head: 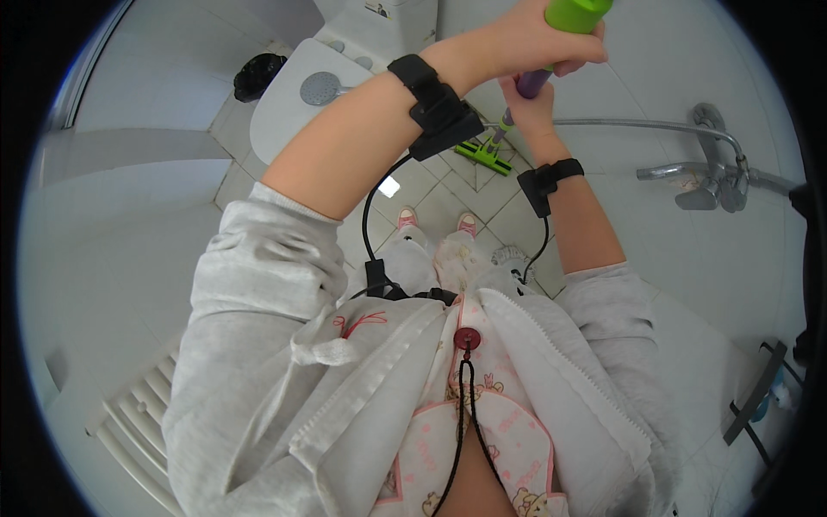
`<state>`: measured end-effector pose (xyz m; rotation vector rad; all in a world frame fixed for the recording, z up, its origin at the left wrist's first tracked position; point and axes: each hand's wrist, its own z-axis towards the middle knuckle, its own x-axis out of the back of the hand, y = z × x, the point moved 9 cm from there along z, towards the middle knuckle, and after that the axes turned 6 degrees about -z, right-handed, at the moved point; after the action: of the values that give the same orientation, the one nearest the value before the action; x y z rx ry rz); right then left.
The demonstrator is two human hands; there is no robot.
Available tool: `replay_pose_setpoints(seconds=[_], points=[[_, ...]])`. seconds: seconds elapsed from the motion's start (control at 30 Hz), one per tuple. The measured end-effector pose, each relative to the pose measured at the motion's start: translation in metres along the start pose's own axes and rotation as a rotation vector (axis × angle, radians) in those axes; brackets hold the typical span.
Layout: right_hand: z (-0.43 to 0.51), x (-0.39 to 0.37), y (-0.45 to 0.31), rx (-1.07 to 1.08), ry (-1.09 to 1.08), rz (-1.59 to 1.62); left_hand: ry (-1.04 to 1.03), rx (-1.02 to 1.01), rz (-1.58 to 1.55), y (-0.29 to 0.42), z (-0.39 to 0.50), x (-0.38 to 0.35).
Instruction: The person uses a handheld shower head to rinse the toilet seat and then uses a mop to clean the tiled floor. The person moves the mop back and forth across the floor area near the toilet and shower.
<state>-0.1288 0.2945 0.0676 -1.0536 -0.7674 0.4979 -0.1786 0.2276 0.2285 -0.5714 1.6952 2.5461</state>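
Observation:
A long-handled floor cleaning tool with a green and purple pole slants down from the upper right. Around its upper end, just below a thick green grip, my left hand is wrapped. Lower on the pole, my right hand holds a purple section. The narrow green head, with dark strips along it, is down at the tiled floor near the wall. Whether it is a squeegee or a brush cannot be told. Each wrist has a black strap with a cabled box.
A white toilet stands ahead, with a shower head on its lid. Beside it sits a black bag. A metal shower hose runs to the mixer tap on the right wall. A slatted white rack is at lower left.

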Motion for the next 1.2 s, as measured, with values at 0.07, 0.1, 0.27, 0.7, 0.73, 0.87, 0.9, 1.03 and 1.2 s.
replay_pose_setpoints(seconds=[0.07,0.1,0.27,0.7,0.73,0.87,0.9,1.03,1.2], points=[[0.005,-0.006,-0.001,0.021,-0.013,-0.026,0.028,-0.030,-0.007,0.002,0.000,0.010],[0.008,-0.010,0.000,0.003,-0.032,-0.046,0.045,-0.032,0.010,0.002,-0.001,0.016],[0.016,-0.020,0.003,-0.010,-0.055,-0.069,0.112,-0.131,0.066,0.009,-0.005,0.035],[0.027,-0.052,0.000,0.068,-0.060,-0.022,0.232,-0.172,-0.077,0.000,-0.022,0.079],[0.025,-0.055,-0.001,0.072,-0.061,-0.031,0.241,-0.169,-0.087,-0.001,-0.026,0.081],[0.018,-0.069,0.000,0.067,-0.081,-0.039,0.279,-0.178,-0.139,-0.001,-0.045,0.089],[0.016,-0.073,0.000,0.073,-0.086,-0.033,0.278,-0.177,-0.118,0.000,-0.050,0.090],[0.005,-0.070,-0.003,0.092,-0.060,-0.008,0.291,-0.155,-0.011,0.000,-0.060,0.083],[0.002,-0.047,-0.005,0.020,-0.103,-0.080,0.224,-0.102,0.014,0.005,-0.048,0.055]])
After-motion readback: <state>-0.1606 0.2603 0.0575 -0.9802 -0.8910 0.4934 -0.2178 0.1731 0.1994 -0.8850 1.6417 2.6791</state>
